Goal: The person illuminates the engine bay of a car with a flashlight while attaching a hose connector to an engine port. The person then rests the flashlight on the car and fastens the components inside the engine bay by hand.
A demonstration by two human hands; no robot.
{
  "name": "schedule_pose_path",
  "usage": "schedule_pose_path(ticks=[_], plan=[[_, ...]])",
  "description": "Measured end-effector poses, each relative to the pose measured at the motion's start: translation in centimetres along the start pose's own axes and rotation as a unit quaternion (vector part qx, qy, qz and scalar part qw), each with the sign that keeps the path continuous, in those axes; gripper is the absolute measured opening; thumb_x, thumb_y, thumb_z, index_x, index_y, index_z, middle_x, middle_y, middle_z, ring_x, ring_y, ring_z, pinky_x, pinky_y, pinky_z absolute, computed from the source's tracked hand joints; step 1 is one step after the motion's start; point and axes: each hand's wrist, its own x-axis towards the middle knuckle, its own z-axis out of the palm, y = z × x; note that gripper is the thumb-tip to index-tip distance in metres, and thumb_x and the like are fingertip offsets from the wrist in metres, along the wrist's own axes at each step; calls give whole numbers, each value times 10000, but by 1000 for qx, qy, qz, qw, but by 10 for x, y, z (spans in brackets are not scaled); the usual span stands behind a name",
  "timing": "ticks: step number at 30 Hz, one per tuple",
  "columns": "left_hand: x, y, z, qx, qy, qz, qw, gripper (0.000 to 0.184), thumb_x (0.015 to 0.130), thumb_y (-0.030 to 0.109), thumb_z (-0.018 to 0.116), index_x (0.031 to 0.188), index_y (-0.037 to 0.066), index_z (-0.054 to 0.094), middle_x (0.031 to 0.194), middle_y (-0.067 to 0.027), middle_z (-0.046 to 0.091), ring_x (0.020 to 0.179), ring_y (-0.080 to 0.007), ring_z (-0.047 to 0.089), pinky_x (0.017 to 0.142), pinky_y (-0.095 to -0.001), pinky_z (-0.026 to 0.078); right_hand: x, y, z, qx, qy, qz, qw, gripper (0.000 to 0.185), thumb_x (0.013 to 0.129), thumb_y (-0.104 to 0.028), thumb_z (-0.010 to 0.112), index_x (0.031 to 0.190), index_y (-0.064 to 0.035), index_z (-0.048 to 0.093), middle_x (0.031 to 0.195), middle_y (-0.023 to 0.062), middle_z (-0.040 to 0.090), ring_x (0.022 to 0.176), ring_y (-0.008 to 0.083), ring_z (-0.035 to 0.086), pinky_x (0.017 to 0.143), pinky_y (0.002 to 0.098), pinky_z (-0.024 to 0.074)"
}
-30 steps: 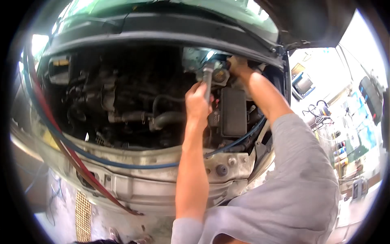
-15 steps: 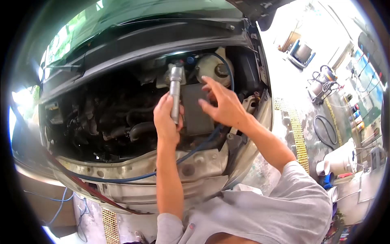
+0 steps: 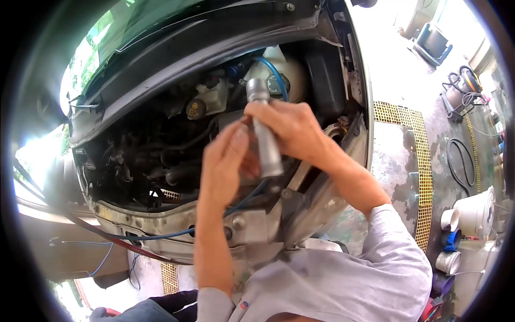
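Observation:
My right hand [image 3: 289,129] is closed around a silver, socket-like metal tool [image 3: 267,149], whose wider round end [image 3: 257,88] sticks out past the fingers. The tool is tilted and hangs above the engine bay. My left hand [image 3: 222,161] is just left of the tool, its fingers blurred by motion. Whether those fingers touch the tool I cannot tell. Beyond the hands are a whitish reservoir [image 3: 295,80] with a dark cap and a smaller pale reservoir [image 3: 216,96] with a black cap [image 3: 196,109]. A blue hose [image 3: 273,72] curves over the larger reservoir.
The front crossmember [image 3: 161,220] of the car runs below, with the blue hose and a red hose [image 3: 145,253] along it. A person's dark-clothed leg [image 3: 134,311] shows at the bottom left. On the right floor are a yellow grating [image 3: 424,177], a coiled black hose [image 3: 450,166] and a white bucket [image 3: 475,212].
The metal tool has passed from my left hand to my right hand, which moved in over it. My left hand has shifted off its shaft. The camera view has also turned.

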Motion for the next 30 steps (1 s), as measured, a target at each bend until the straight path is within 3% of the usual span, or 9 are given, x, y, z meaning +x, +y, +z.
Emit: schedule_pose_path(ticks=[3,6,10,13,16,17,21,28,30], plan=[[65,-17,-36,310,116,134,934,377,989,259,588,1241,-15,644,817,-117,682,680,-223,636,660,-329,523,14,17,-20,165,90,72,980,306,808,-171,828,1053,-76,671,848,100,718,747,246,728,632,307,565],[121,-26,-41,590,133,296,739,411,920,237,661,1253,-4,643,1134,-207,673,1026,-410,634,934,-441,504,17,27,-45,265,85,204,939,185,851,-152,792,987,-54,713,829,63,729,730,129,711,669,260,570],[189,-44,-33,668,59,310,674,525,914,297,639,1357,27,564,1206,-230,635,1136,-422,593,997,-476,473,12,51,-36,178,200,146,953,195,866,-162,775,1016,-49,719,795,49,716,680,84,675,618,232,552],[233,-45,-20,703,55,142,694,554,907,316,637,1361,10,551,1275,-261,610,1165,-433,591,999,-470,482,3,58,-41,272,254,267,889,227,867,-204,777,1020,-46,721,766,33,700,618,71,642,559,216,522],[251,-44,-17,705,10,134,697,548,902,316,634,1348,6,563,1254,-273,630,1145,-437,613,970,-474,501,3,63,-49,319,310,328,833,263,884,-252,751,1019,-30,711,715,32,666,544,65,589,479,207,464],[278,-71,-43,689,-2,252,680,546,907,333,629,1349,18,572,1153,-266,675,1083,-437,643,954,-475,511,4,62,-52,317,324,341,823,285,909,-268,735,1053,-23,707,714,44,661,538,68,583,464,206,449],[287,-62,-56,654,-67,192,729,621,904,386,638,1386,6,542,1197,-292,657,1113,-436,637,996,-459,492,5,57,-79,414,279,403,767,195,882,-173,754,1011,-42,690,779,28,661,646,67,606,549,221,480],[286,-58,-45,755,-47,132,641,642,945,440,534,1391,-22,520,1315,-328,580,1247,-450,551,1073,-499,427,2,77,-57,365,309,311,821,156,906,-137,731,1016,-40,677,808,21,672,694,53,612,596,206,499],[288,-55,-39,767,-55,143,624,556,914,344,550,1350,-1,546,1157,-326,632,1103,-470,595,992,-544,448,3,74,-65,350,302,390,796,170,919,-162,716,1022,-33,675,785,21,663,652,52,602,556,203,488]])
